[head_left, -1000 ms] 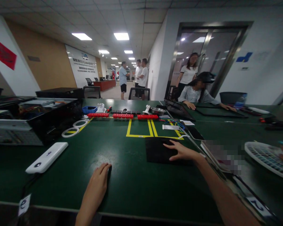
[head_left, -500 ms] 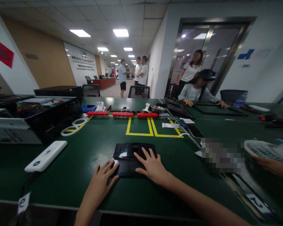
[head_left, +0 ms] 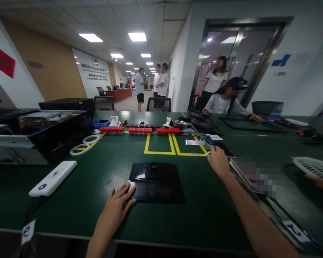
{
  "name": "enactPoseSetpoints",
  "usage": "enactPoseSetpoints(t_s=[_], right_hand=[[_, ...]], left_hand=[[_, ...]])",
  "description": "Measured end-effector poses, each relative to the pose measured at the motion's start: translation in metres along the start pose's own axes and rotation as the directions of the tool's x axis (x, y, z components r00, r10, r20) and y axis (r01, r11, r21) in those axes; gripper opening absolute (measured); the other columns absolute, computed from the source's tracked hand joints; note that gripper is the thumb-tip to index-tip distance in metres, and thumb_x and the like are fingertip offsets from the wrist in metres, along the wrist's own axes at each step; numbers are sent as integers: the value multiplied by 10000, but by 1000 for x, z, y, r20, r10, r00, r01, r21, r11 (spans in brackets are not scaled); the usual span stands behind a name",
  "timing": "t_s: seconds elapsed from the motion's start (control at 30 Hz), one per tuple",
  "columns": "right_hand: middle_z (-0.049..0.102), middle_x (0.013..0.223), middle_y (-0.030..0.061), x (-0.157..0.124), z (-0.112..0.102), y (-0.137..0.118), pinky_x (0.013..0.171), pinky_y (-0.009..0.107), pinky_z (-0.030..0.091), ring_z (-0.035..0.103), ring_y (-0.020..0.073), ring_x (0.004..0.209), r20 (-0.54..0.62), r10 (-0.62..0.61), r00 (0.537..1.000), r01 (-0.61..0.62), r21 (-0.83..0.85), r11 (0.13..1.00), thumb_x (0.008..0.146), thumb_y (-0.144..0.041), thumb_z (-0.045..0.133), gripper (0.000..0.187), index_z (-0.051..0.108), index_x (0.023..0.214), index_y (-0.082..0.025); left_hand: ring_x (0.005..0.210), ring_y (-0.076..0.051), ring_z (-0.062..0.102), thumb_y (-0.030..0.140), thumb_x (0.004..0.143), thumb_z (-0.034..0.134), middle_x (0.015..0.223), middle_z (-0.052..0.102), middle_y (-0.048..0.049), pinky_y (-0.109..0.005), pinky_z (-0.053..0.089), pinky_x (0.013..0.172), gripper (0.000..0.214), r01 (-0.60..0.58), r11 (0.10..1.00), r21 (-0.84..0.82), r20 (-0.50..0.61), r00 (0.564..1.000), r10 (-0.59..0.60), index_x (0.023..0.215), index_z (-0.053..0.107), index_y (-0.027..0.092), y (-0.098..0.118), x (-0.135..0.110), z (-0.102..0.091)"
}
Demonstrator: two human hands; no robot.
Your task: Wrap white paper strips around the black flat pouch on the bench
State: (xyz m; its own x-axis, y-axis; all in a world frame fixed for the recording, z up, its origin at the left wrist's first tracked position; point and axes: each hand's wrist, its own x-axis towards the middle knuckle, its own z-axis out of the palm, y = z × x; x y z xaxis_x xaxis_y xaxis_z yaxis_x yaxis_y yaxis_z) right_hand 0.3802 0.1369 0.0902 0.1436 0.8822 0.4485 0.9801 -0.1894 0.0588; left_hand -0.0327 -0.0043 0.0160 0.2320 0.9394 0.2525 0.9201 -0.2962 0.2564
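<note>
A flat black glossy plastic panel [head_left: 158, 184] lies on the green table in front of me. My left hand [head_left: 117, 202] rests at its left edge, fingers stretched out, with a small white piece [head_left: 131, 185] under the fingertips. Farther right, away from the panel, my right hand [head_left: 219, 163] reaches to the loose coloured wires [head_left: 203, 138] and the dark phone-like slab [head_left: 224, 148]. Its fingers are drawn together; what they hold, if anything, is hidden. A flat grey strip [head_left: 195, 142] lies just left of that hand.
An opened computer case [head_left: 61, 139] stands at left, near white rings [head_left: 79, 149] and a white numbered power bank [head_left: 54, 178]. Red slotted strips [head_left: 140, 130] line the back, behind yellow tape frames [head_left: 161, 153]. A co-worker sits across; another's hand [head_left: 319, 182] is at right by a white mesh object [head_left: 312, 167].
My right hand has left the black panel and moved right and forward to the wires. My left hand has stayed put. The seated co-worker has shifted, and the white mesh object has moved right.
</note>
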Motion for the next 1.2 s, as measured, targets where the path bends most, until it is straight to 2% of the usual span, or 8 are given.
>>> enactPoseSetpoints(t_s=[0.23, 0.47, 0.6, 0.77, 0.87, 0.97, 1.13, 1.2], right_hand=[[647, 924, 222, 4, 24, 35, 720, 342, 477, 639, 266, 863, 147, 79, 986, -78, -14, 997, 821, -16, 377, 317, 581, 1065, -23], [667, 1016, 186, 10, 8, 30, 803, 359, 474, 634, 272, 951, 125, 70, 990, -76, 43, 996, 820, -29, 358, 413, 613, 1138, -99], [628, 1185, 120, 12, -16, 19, 946, 354, 415, 579, 238, 1082, -20, -32, 999, 37, 276, 960, 812, -47, 353, 494, 562, 1251, -137], [658, 1142, 79, -11, -41, -23, 952, 387, 433, 592, 230, 1070, -125, -268, 955, 287, 598, 748, 833, -121, 388, 418, 621, 1178, -162], [660, 1140, 69, -37, -44, -59, 943, 364, 458, 600, 198, 1064, -155, -508, 847, 461, 690, 559, 834, -116, 406, 407, 619, 1177, -172], [634, 1189, 65, -68, -41, -95, 954, 349, 462, 585, 167, 1091, -162, -707, 688, 626, 624, 467, 826, -26, 348, 495, 576, 1231, -196], [595, 1222, 165, -111, -36, -137, 925, 346, 492, 530, 220, 1170, -174, -901, 398, 888, 320, 331, 887, -54, 374, 414, 516, 1274, -89], [590, 1222, 182, -120, -35, -144, 908, 369, 503, 522, 243, 1178, -187, -923, 336, 928, 231, 291, 905, -78, 380, 387, 512, 1269, -78]], left_hand=[[1284, -248, 420, 320, 905, 483, 1364, 503, -81, -551, 272, 1040, 391, -10, 1000, -28, -30, 1000, 9, 1294, 513, 285, -1, -1, 2], [1260, -238, 457, 299, 920, 451, 1365, 505, -85, -523, 297, 1040, 382, -1, 1000, 5, -76, 997, 1, 1297, 512, 283, 5, -2, -4], [1249, -242, 470, 307, 907, 470, 1363, 507, -82, -522, 304, 1038, 395, -11, 1000, 0, -90, 996, 11, 1298, 511, 280, 3, -1, -3], [1217, -227, 507, 342, 929, 397, 1321, 552, -88, -427, 381, 1018, 402, 56, 976, -210, -213, 972, -102, 1280, 532, 201, -5, -1, -3], [1179, -225, 544, 377, 946, 337, 1255, 610, -74, -388, 423, 986, 410, 130, 933, -335, -313, 919, -241, 1225, 578, 196, -7, -4, -9], [1143, -232, 573, 387, 946, 337, 1204, 644, -57, -399, 442, 966, 396, 164, 910, -380, -351, 885, -306, 1183, 605, 216, -4, -9, -16], [1229, -222, 494, 335, 939, 388, 1285, 587, -52, -420, 362, 1042, 368, 43, 965, -259, -299, 946, -122, 1248, 562, 237, 8, -13, -12], [1271, -240, 442, 304, 926, 423, 1351, 528, -51, -466, 342, 1046, 386, -8, 985, -171, -228, 973, -32, 1299, 515, 269, 16, -14, -5]])
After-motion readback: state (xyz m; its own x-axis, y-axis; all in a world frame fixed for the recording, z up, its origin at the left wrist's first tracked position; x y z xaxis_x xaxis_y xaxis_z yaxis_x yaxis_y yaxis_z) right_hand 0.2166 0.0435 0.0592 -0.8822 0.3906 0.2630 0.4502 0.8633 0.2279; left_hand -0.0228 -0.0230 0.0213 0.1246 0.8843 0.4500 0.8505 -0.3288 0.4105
